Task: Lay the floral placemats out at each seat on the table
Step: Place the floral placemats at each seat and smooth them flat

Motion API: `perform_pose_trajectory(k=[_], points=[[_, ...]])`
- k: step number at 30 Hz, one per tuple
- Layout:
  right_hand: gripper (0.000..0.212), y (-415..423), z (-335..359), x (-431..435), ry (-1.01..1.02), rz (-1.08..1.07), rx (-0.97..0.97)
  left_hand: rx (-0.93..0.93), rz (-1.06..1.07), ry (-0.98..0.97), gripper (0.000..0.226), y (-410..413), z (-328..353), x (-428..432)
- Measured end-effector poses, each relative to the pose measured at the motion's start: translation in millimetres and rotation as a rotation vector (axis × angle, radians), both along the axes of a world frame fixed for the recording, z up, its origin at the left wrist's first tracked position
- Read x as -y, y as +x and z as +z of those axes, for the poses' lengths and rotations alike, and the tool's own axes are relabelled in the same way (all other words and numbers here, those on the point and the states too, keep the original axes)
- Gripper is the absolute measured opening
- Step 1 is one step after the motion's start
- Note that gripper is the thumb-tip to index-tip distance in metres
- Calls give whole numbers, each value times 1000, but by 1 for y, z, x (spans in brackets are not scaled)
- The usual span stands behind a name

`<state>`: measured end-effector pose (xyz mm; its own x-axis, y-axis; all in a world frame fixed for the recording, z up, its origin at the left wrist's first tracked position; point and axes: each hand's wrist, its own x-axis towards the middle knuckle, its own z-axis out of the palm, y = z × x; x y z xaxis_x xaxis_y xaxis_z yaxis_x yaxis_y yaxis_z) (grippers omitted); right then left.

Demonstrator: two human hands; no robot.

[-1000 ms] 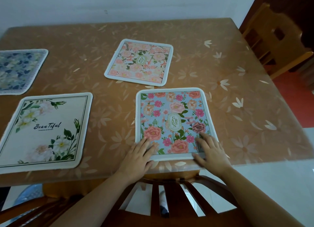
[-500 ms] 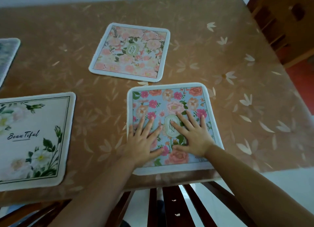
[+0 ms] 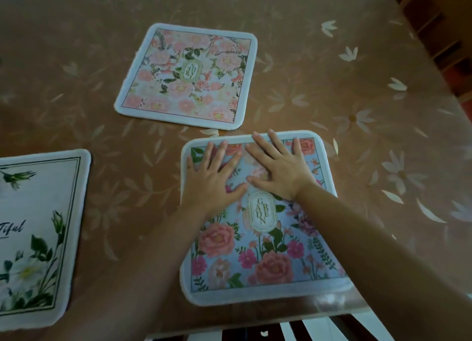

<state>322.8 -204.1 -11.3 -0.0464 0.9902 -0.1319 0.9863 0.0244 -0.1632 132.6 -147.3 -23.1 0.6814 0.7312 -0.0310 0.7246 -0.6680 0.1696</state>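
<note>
A blue floral placemat [image 3: 268, 259] with pink roses and a "Garden" label lies flat at the table's near edge. My left hand [image 3: 213, 179] and my right hand [image 3: 278, 168] press palm-down on its far half, fingers spread, side by side. Beyond it lies a pale pink floral placemat [image 3: 189, 75], slightly turned. A white placemat [image 3: 33, 236] with white flowers and green leaves sits at the near left, partly cut off by the frame.
The brown table [image 3: 357, 90] has a petal-patterned cover under glass. A wooden chair back [image 3: 306, 330] stands against the near edge below the blue mat. Another wooden chair [image 3: 439, 31] stands at the far right.
Both hands have slid from the blue placemat's near edge up across its middle to its far half. The view has moved closer, and the dark blue mat at the far left has left the frame.
</note>
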Motion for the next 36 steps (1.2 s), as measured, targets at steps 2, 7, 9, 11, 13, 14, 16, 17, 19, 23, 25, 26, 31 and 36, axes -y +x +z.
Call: perform_pose_trajectory(k=[2,7,9,11,13,14,16,17,19,23,25,26,31,36], points=[[72,-1,-1,1,30,-71,-17,9,67,6,71,3,-1,-3],[70,-8,-8,12,53,-410,28,-34,258,10,73,6,-3,6],[70,-12,-10,20,47,-479,23,-35,289,0,74,6,-2,15],[69,-18,-10,31,50,-509,6,-39,288,-9,76,3,-1,27],[69,-23,-9,45,46,-517,-16,-47,276,-14,76,-3,0,40],[69,-26,-8,53,39,-514,-23,-50,269,-18,76,-6,-1,47],[69,-32,-5,70,27,-505,-42,-48,253,-25,75,-12,-1,62],[70,-35,-5,76,23,-501,-55,-45,245,-27,75,-14,-1,67],[70,-42,-3,94,17,-492,-60,-37,222,-35,74,-19,0,80],[67,-60,-3,133,-10,-467,-55,-58,156,-29,73,-32,2,110],[63,-69,-4,149,-9,-454,-62,-82,132,-42,73,-39,5,126],[61,-72,-4,155,-15,-450,-65,-96,125,-58,73,-42,8,134],[57,-94,-3,188,-99,-467,-65,-111,87,-128,64,-54,32,186],[60,-107,25,199,-224,-452,-127,-191,75,-225,55,-61,49,207]])
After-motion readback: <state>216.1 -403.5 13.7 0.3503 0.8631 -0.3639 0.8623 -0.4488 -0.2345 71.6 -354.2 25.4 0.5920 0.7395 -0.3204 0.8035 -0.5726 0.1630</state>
